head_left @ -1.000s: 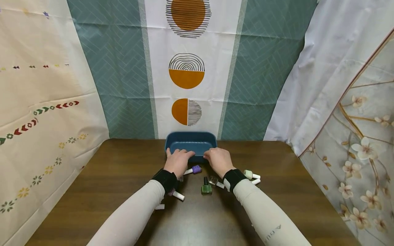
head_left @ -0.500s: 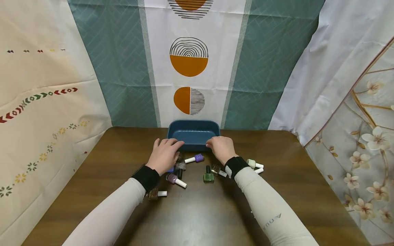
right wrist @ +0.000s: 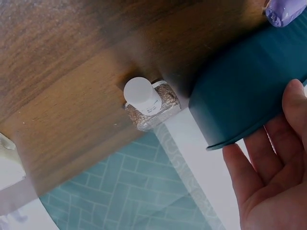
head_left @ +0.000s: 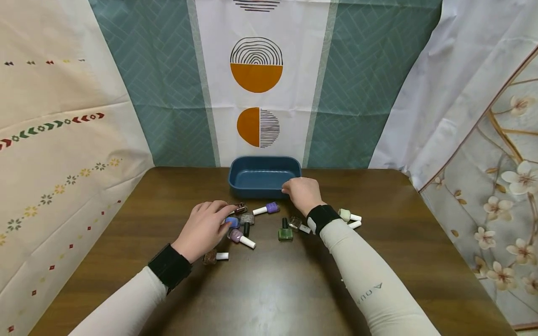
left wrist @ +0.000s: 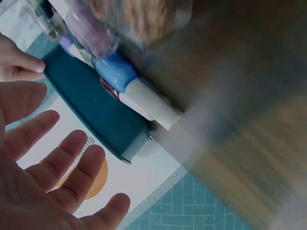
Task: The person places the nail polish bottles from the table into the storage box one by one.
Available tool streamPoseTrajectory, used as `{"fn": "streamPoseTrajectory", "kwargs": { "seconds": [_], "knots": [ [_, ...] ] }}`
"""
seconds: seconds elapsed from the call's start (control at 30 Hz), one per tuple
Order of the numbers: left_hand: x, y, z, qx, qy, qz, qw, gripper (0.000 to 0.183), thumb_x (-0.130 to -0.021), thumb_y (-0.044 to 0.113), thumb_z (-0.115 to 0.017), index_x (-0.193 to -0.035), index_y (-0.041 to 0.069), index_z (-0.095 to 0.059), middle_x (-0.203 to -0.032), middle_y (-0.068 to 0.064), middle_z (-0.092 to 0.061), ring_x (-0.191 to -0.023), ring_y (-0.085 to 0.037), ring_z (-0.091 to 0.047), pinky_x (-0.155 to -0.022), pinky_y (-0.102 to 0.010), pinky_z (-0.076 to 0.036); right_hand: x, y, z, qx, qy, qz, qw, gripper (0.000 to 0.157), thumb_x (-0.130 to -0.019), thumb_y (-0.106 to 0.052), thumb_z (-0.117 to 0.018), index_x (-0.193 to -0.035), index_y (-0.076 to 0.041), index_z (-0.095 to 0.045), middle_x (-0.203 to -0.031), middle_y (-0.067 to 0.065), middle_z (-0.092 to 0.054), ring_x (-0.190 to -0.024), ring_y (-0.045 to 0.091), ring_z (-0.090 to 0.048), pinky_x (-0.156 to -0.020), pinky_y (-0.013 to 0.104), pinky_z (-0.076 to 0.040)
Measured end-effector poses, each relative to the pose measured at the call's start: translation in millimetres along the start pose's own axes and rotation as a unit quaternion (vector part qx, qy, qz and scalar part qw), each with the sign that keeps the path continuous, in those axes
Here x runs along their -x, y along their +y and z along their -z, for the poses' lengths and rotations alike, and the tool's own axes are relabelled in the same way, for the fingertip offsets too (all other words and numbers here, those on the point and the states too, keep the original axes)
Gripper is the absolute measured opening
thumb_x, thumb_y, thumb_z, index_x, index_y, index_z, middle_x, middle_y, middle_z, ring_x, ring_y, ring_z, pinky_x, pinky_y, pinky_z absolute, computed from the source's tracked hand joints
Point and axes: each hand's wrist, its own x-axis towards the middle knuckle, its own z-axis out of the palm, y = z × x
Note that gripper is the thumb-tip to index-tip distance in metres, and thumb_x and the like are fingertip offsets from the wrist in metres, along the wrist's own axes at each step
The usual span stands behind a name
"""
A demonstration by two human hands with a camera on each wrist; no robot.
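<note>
At the far side of the table (head_left: pixel 269 284), the bin (head_left: pixel 260 192) has its near rim pinched by the right hand (head_left: pixel 303 193), whose sleeve (head_left: pixel 365 273) reads AQUA (print on one cap (right wrist: pixel 142 96) is too small to read). The left hand (head_left: pixel 202 229), fingers loosely spread, hovers by bottles (head_left: pixel 247 219).

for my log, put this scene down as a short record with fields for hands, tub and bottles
left hand: holds nothing, near blue bottle
right hand: pinches rim of tub, right end
tub place: far side of table
bottle near tub's front: purple bottle, lying, white cap toward left hand
dark-capped, between the arms: green bottle
right of right wrist: pale bottle, white cap
nearest the person: brown bottle, white cap
</note>
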Motion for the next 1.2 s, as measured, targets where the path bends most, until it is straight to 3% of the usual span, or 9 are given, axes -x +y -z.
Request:
{"fn": "streamPoseTrajectory", "kwargs": {
  "seconds": [0.23,0.5,0.73,0.97,1.2],
  "knots": [
    [24.7,6.7,6.3,0.016,-0.005,0.005,0.9999,0.047,-0.098,0.023,-0.087,-0.140,0.008,-0.072,-0.133,-0.015,-0.069,-0.122,-0.040,-0.064,-0.108,-0.067,-0.048,-0.3,2.4,0.8,-0.002,-0.005,0.000,1.000,0.016,-0.108,-0.026,-0.074,-0.103,-0.023,-0.089,-0.093,0.000,-0.083,-0.085,0.023,-0.077,-0.072,0.044,-0.061],
    [43.0,12.0,10.8,0.010,-0.024,-0.019,0.9995,0.046,-0.095,0.027,-0.091,-0.133,0.007,-0.074,-0.131,-0.012,-0.070,-0.120,-0.035,-0.066,-0.108,-0.063,-0.050,-1.5,1.8,4.3,0.001,-0.009,-0.007,1.000,0.015,-0.108,-0.027,-0.075,-0.105,-0.024,-0.089,-0.097,-0.001,-0.084,-0.088,0.023,-0.078,-0.075,0.046,-0.062],
    [54.6,11.6,14.0,0.004,-0.061,-0.032,0.9976,0.058,-0.091,0.036,-0.094,-0.137,0.008,-0.073,-0.134,-0.011,-0.069,-0.121,-0.035,-0.066,-0.107,-0.064,-0.051,-1.8,-0.7,4.3,-0.003,-0.008,-0.006,1.000,0.015,-0.108,-0.027,-0.075,-0.104,-0.024,-0.089,-0.095,-0.001,-0.083,-0.087,0.023,-0.078,-0.073,0.045,-0.062],
    [62.7,7.0,12.0,0.002,-0.086,-0.023,0.9960,0.063,-0.088,0.038,-0.097,-0.138,0.010,-0.071,-0.132,-0.011,-0.068,-0.119,-0.034,-0.065,-0.102,-0.062,-0.054,-1.2,-0.6,1.9,-0.006,0.002,-0.005,1.000,0.013,-0.106,-0.027,-0.077,-0.104,-0.025,-0.090,-0.095,-0.002,-0.083,-0.088,0.022,-0.078,-0.074,0.045,-0.062],
    [65.4,4.8,12.9,-0.015,-0.076,-0.035,0.9964,0.062,-0.084,0.034,-0.100,-0.135,0.010,-0.071,-0.128,-0.009,-0.068,-0.113,-0.032,-0.066,-0.095,-0.058,-0.057,-0.2,1.6,0.4,-0.002,0.005,-0.004,1.000,0.012,-0.105,-0.028,-0.078,-0.106,-0.026,-0.090,-0.097,-0.003,-0.084,-0.088,0.021,-0.078,-0.074,0.044,-0.062]
  ]
}}
